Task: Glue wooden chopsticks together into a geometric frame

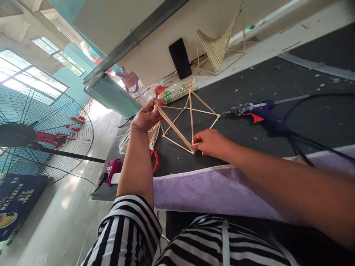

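Note:
A frame of thin wooden sticks (175, 128) stands on the dark tabletop, its pieces joined at corners into triangles. My left hand (148, 116) is closed around the raised upper corner on the left, where sticks slope down toward me. At the near bottom corner, my right hand (209, 142) pinches the frame where several sticks meet; its fingertips partly hide the joint. To the right lies a blue glue gun (262, 111) with a red trigger, its nozzle pointing at the frame's right corner. Red-handled scissors (155, 162) lie beside my left forearm, partly covered by it.
Behind the frame are a plastic-wrapped bundle of sticks (179, 91), a black phone (180, 58) and a fan-shaped stick model (216, 51). A bottle (140, 90) and a pale blue cylinder (112, 94) stand at the left. Glue-gun cables run right. A large fan (41, 136) stands beyond the table.

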`<state>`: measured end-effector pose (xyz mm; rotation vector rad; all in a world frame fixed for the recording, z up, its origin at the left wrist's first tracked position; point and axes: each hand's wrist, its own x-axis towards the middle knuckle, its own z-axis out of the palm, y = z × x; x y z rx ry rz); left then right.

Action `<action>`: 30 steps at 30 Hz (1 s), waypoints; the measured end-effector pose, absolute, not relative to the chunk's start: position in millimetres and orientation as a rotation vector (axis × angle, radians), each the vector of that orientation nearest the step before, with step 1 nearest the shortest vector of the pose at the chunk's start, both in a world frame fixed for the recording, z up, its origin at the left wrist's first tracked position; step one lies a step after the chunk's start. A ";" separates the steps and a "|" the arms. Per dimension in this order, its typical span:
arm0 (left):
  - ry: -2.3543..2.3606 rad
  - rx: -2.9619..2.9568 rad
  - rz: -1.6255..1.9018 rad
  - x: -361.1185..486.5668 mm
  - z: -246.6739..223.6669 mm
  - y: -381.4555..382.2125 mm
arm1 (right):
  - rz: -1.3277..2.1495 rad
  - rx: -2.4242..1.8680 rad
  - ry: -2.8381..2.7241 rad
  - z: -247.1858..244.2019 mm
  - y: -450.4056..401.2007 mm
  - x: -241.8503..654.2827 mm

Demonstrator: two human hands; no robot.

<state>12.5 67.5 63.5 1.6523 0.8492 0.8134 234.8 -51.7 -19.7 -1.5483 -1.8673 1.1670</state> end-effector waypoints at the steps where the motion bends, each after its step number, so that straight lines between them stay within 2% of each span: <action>1: 0.850 1.654 0.817 12.8 63.0 67.2 | 1.171 -1.550 -1.865 -19.4 -51.9 234.8; 17: 0.742 1.597 0.840 15.8 58.3 61.7 | 1.182 -1.584 -1.857 -15.6 -53.4 234.5; 30: 0.834 1.571 0.935 29.0 59.9 52.6 | 1.170 -1.567 -1.861 -15.0 -53.5 235.2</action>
